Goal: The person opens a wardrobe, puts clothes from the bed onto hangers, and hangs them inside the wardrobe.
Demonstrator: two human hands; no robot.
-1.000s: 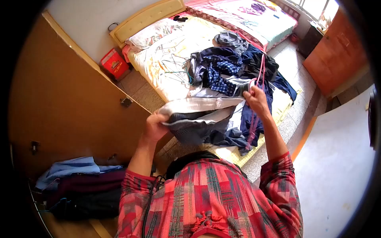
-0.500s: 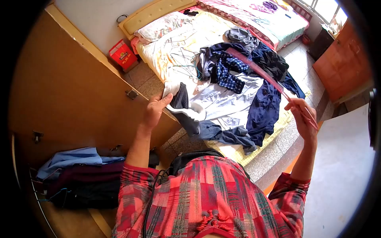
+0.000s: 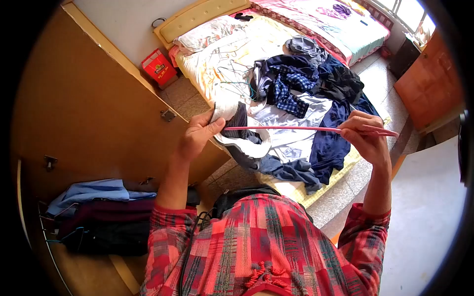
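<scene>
My left hand (image 3: 200, 133) is closed on the pale-lined waistband of a pair of dark grey trousers (image 3: 239, 116). The waist gapes toward me, and the legs hang down over the bed edge, partly hidden. In my right hand (image 3: 364, 135) is a thin pink clothes hanger (image 3: 291, 128), gripped near its right end. Seen nearly edge-on, it lies level across the view, with its far tip over the waist opening close to my left thumb. Behind the trousers, a white garment (image 3: 289, 140) and a navy garment (image 3: 330, 145) are spread on the bed.
The bed (image 3: 202, 74) also holds a blue checked shirt (image 3: 289, 93), other dark clothes and several loose wire hangers (image 3: 229, 81). To the left stands an open wooden door (image 3: 103, 98); below it lie folded clothes (image 3: 103, 212). A red box (image 3: 159, 68) is beside the bed.
The hanger has swung down from pointing up over the bed to lying level, its tip now at the trousers' waist. My right hand has moved left; the waistband gapes wider.
</scene>
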